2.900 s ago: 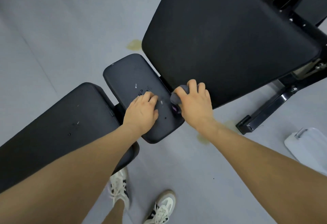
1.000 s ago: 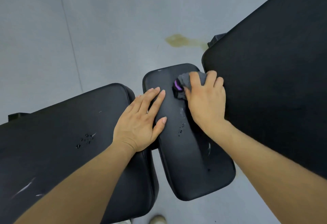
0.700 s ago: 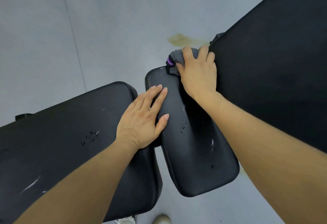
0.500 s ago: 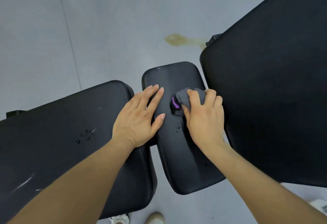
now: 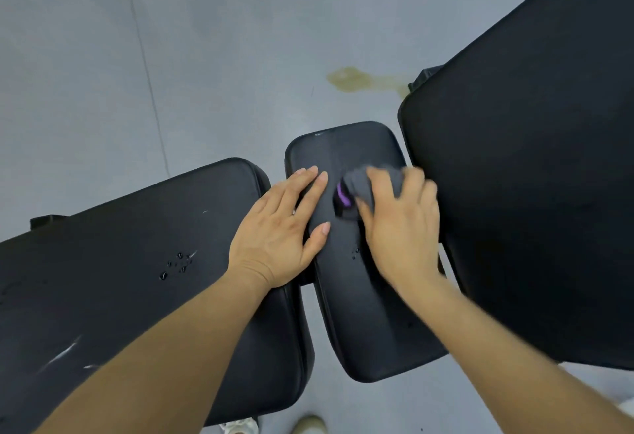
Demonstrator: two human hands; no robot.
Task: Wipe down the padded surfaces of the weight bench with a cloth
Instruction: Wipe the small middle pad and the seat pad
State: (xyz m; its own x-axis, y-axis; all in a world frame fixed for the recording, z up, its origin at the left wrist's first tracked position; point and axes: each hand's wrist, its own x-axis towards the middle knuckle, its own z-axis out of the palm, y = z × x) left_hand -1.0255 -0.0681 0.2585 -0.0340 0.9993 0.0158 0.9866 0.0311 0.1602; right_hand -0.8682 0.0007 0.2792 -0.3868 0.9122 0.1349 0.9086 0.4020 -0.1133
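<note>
The cloth [image 5: 372, 182] is a small grey rag with a purple trim, bunched into a wad under the right hand [image 5: 399, 224], whose fingers curl over it and press it onto the far half of the narrow middle pad [image 5: 356, 296] of the weight bench. It looks soft, light and fully crushable, so the sensible hold is the one shown: gathered into the palm with the fingertips hooked over its front edge, so that it does not unroll or slip out on a stroke. The left hand [image 5: 281, 228] lies spread and flat, fingers straight, bridging the gap between the seat pad [image 5: 144, 279] on the left and the middle pad, seemingly to steady the bench. The pads are black, smooth and probably a little slick where wet; water droplets [image 5: 176, 264] sit on the seat pad and a few more [image 5: 355, 253] beside the right wrist on the middle pad. The upholstery likely gives under pressure, so firm flat strokes should serve better than dabbing. The large back pad [image 5: 531, 193] rises to the right, just beside the right hand. A yellowish stain [image 5: 350, 78] marks the grey floor [image 5: 171, 39] beyond.
</note>
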